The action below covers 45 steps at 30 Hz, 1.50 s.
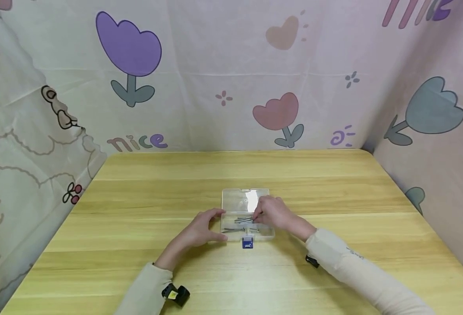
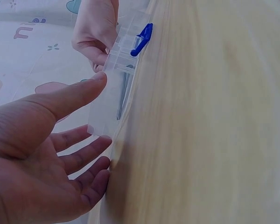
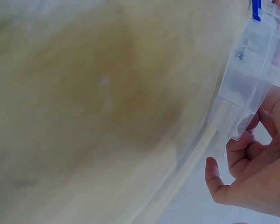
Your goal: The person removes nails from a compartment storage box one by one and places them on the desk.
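Observation:
A small clear plastic box (image 1: 265,234) lies on the wooden table (image 1: 137,201) with its lid (image 1: 243,199) folded back and a blue latch (image 1: 247,243) on its near edge. Several thin metal pins (image 1: 242,220) lie inside. My left hand (image 1: 217,225) cups the box's left end, with the thumb tip touching the box (image 2: 113,88) and the fingers fairly straight. My right hand (image 1: 257,214) reaches into the box from the right, curled fingertips pinching at the pins. In the right wrist view the box (image 3: 247,79) hides what the curled fingers (image 3: 231,161) hold.
Bare wood stretches all around the box. Patterned cloth walls (image 1: 231,87) close off the left, back and right sides of the table. A black wrist-mounted device (image 1: 175,294) sits on my left sleeve.

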Motion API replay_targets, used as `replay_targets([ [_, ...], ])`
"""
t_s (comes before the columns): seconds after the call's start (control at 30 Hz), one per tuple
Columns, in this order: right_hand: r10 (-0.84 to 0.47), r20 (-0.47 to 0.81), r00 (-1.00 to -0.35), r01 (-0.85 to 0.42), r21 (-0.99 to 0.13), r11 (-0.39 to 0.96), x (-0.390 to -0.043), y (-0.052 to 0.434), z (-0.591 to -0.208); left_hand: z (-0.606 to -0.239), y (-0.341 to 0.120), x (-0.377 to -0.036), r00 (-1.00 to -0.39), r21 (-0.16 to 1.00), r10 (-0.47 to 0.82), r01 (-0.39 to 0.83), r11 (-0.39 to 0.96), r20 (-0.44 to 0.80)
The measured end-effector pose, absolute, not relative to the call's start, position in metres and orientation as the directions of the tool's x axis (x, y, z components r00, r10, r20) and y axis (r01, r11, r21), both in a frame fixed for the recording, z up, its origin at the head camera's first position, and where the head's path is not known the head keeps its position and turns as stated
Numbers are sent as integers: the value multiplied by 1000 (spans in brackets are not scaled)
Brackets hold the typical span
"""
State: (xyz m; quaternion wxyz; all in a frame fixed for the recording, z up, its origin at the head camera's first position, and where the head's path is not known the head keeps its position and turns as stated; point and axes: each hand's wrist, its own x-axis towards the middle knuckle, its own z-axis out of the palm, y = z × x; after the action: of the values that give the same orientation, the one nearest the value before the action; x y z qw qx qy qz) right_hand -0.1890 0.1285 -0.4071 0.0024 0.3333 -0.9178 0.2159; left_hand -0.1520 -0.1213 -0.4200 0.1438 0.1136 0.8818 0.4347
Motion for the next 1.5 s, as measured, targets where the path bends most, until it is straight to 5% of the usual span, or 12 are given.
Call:
replay_targets([
  [0.3,-603,149,-784,-602,-418,680,-186,128,-414,-424,-123,-150,-932,796,327,77,600,-157],
  [0.57,-664,189,-723,-661,-467,587,-191,134,-418,-426,-123,-147,-930,800,330,75,596,-158],
  [0.97,-611,144,-778,-571,-569,592,-200,141,-397,-426,-122,-148,-935,793,321,79,604,-151],
  [1.33,-616,209,-760,-624,-501,599,-209,151,-393,-425,-123,-149,-938,798,320,88,596,-135],
  [1.5,-576,177,-798,-574,-513,638,-213,157,-391,-424,-123,-149,-937,802,324,91,591,-132],
])
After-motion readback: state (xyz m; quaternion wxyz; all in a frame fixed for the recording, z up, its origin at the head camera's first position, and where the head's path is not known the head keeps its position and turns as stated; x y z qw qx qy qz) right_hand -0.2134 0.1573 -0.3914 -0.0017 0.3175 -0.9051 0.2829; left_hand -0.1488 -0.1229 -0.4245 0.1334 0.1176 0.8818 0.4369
